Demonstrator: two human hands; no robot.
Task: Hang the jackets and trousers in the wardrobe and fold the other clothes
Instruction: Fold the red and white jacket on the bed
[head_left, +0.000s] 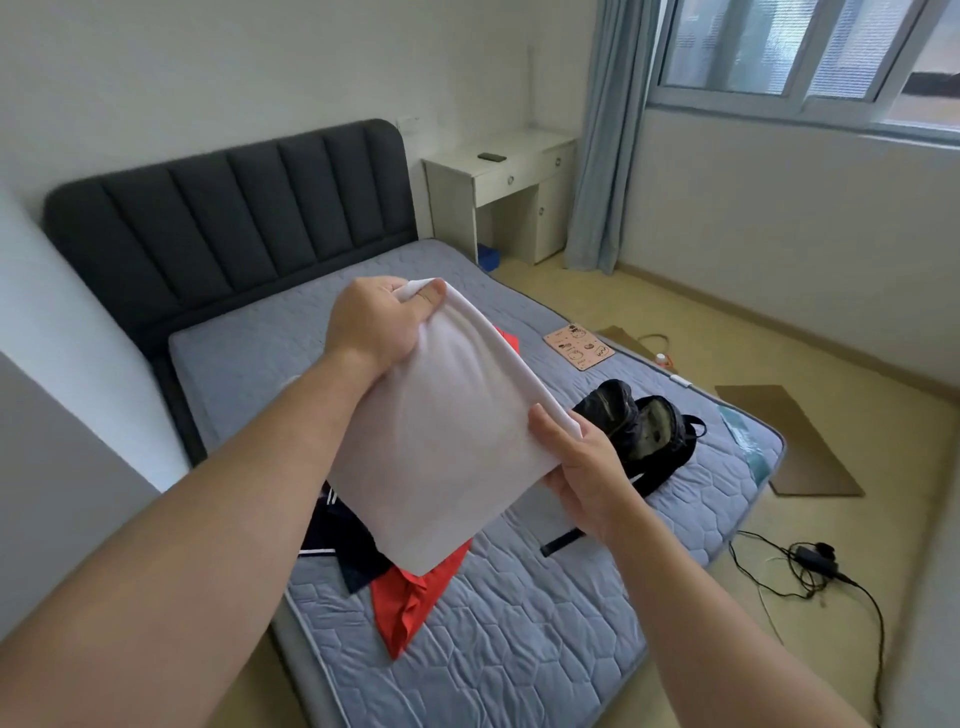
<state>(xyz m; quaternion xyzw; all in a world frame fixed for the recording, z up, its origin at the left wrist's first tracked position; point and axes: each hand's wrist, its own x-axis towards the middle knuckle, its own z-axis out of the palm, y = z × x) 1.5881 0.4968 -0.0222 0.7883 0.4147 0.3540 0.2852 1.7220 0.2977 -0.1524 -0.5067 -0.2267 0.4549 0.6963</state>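
The right hand (584, 467), nearest, grips the right edge of a white garment (441, 431), thumb on top and fingers curled underneath. Farther out, the left hand (374, 322) has its fingers closed round the top corner, bunching the cloth. The garment hangs slack between them, held up above the bed (519, 649). Under it on the bed lie a red garment (410, 603) and a dark navy one (337, 535), both partly hidden by the white cloth. To their right on the bed sits an open black backpack (644, 431), with a pink card (578, 349) beyond it. Off the bed's right side, brown cardboard (789, 441) and black cables (810, 561) lie on the floor. At the bed's far end stands a dark padded headboard (223, 218) — a white bench (519, 176) stands beside it.
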